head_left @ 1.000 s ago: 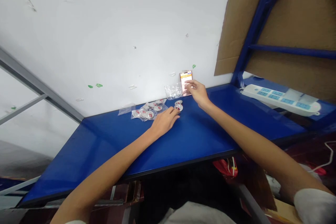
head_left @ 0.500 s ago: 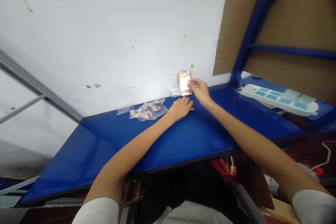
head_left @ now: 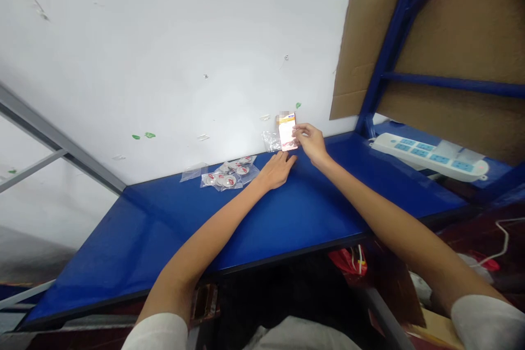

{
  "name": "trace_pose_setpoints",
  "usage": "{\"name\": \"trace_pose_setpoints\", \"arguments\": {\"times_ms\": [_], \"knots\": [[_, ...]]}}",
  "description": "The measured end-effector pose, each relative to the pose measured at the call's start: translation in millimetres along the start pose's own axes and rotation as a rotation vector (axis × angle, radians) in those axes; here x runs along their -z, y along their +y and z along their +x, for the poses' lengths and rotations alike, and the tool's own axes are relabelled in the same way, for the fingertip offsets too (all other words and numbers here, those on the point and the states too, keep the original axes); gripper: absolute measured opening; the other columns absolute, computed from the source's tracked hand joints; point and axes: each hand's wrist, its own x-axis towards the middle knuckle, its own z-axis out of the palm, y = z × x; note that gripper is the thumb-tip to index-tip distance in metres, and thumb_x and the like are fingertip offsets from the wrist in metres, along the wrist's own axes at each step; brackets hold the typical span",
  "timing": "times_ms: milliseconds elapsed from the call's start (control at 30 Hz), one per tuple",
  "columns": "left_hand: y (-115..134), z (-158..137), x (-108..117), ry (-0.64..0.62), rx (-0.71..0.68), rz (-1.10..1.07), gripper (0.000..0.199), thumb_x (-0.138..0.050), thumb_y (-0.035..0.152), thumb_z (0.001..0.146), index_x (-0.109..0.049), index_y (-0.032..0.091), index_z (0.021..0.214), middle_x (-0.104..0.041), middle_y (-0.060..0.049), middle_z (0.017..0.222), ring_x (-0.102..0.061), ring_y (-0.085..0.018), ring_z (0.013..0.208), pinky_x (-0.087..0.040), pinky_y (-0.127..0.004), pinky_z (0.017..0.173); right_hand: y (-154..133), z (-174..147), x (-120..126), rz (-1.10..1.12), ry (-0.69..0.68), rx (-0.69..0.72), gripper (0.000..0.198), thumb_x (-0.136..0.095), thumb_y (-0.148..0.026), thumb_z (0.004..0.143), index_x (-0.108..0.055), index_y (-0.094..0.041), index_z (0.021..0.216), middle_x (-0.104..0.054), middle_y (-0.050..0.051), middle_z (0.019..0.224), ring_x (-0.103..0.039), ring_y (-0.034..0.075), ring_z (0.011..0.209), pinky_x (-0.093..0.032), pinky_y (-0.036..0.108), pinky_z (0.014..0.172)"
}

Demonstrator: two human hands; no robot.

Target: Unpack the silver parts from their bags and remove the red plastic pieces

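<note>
I see the phone (head_left: 287, 134) propped against the wall (head_left: 238, 109) behind the counter (head_left: 246, 229), probably to keep its screen readable, my right hand (head_left: 311, 142) narrowed at its edge, left hand (head_left: 278, 169) just below, though I cannot tell what either grips.

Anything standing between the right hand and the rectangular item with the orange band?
Nothing visible. The right hand overlaps the right edge of the rectangular item; contact is unclear. The crumpled clear plastic is on its other side, the left hand below.
</note>
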Motion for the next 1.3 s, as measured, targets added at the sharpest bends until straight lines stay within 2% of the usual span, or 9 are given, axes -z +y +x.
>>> {"name": "trace_pose_setpoints", "arguments": {"times_ms": [200,333,433,567,700,800,967,1133,1300], "knots": [[-6.4,-3.7,15.0,0.082,0.036,-0.131,0.035,-0.036,0.041,0.115,-0.057,0.016,0.127,-0.062,-0.015,0.120,-0.058,-0.030,0.111,-0.046,-0.045,0.103,-3.1,-1.3,0.8,0.014,0.000,0.008,0.028,-0.077,-0.037,0.081,-0.072,-0.021,0.103,-0.072,0.001,0.085,-0.067,0.013,0.064,-0.060,0.027,0.061],[-34.3,-22.3,28.6,0.164,0.194,-0.187,0.040,-0.024,0.038,0.116,-0.056,0.019,0.129,-0.062,-0.013,0.115,-0.058,-0.029,0.109,-0.047,-0.045,0.104,-6.2,1.2,1.8,0.032,0.040,0.005,0.026,-0.075,-0.036,0.083,-0.070,-0.021,0.104,-0.071,0.000,0.087,-0.070,0.014,0.064,-0.062,0.028,0.062],[-60.2,-40.4,27.3,0.181,0.319,-0.217,0.039,-0.024,0.036,0.116,-0.056,0.019,0.132,-0.062,-0.014,0.119,-0.057,-0.029,0.115,-0.046,-0.046,0.108,-8.3,6.5,6.4,0.033,0.115,0.011,0.024,-0.073,-0.035,0.084,-0.069,-0.022,0.104,-0.069,-0.001,0.085,-0.070,0.015,0.067,-0.063,0.029,0.064],[-72.9,-51.1,15.0,0.109,0.441,-0.250,0.033,-0.042,0.035,0.112,-0.053,0.017,0.137,-0.065,-0.015,0.124,-0.057,-0.030,0.119,-0.048,-0.047,0.107,-8.7,11.1,12.8,0.019,0.147,0.037,0.023,-0.073,-0.034,0.084,-0.069,-0.023,0.104,-0.067,-0.001,0.084,-0.069,0.015,0.065,-0.064,0.030,0.064],[-63.2,-46.3,6.5,0.014,0.421,-0.288,0.027,-0.061,0.039,0.104,-0.060,0.019,0.123,-0.070,-0.012,0.109,-0.059,-0.031,0.116,-0.052,-0.045,0.100,-6.3,6.9,10.5,-0.004,0.127,0.029,0.022,-0.073,-0.033,0.084,-0.070,-0.022,0.103,-0.069,-0.001,0.084,-0.069,0.016,0.066,-0.062,0.029,0.063],[-58.8,-42.8,5.1,0.032,0.430,-0.359,0.021,-0.063,0.039,0.104,-0.061,0.021,0.114,-0.073,-0.011,0.111,-0.063,-0.029,0.113,-0.053,-0.042,0.098,-4.2,2.2,5.8,-0.025,0.088,0.039,0.021,-0.071,-0.032,0.085,-0.070,-0.022,0.104,-0.071,0.000,0.086,-0.070,0.015,0.066,-0.061,0.029,0.063],[-66.4,-47.0,6.2,0.034,0.493,-0.532,0.022,-0.062,0.037,0.104,-0.062,0.020,0.119,-0.076,-0.009,0.113,-0.073,-0.023,0.098,-0.057,-0.036,0.090,-1.6,-0.9,3.2,-0.047,0.047,0.072,0.020,-0.070,-0.028,0.084,-0.071,-0.022,0.103,-0.072,-0.001,0.086,-0.070,0.014,0.062,-0.058,0.028,0.060],[-72.1,-49.8,11.3,-0.042,0.432,-0.480,0.026,-0.073,0.033,0.095,-0.073,0.019,0.117,-0.078,-0.009,0.117,-0.074,-0.025,0.102,-0.058,-0.036,0.093,0.3,-1.5,3.1,-0.033,0.024,0.086,0.021,-0.070,-0.028,0.084,-0.071,-0.021,0.104,-0.070,-0.001,0.084,-0.068,0.014,0.060,-0.056,0.028,0.058],[-69.4,-45.7,18.3,-0.068,0.342,-0.372,0.024,-0.072,0.031,0.095,-0.081,0.020,0.114,-0.080,-0.009,0.115,-0.074,-0.026,0.102,-0.057,-0.036,0.097,-3.7,-4.7,1.8,-0.058,0.011,0.090,0.021,-0.070,-0.031,0.085,-0.071,-0.021,0.103,-0.070,-0.001,0.083,-0.068,0.014,0.061,-0.056,0.028,0.059]]}}
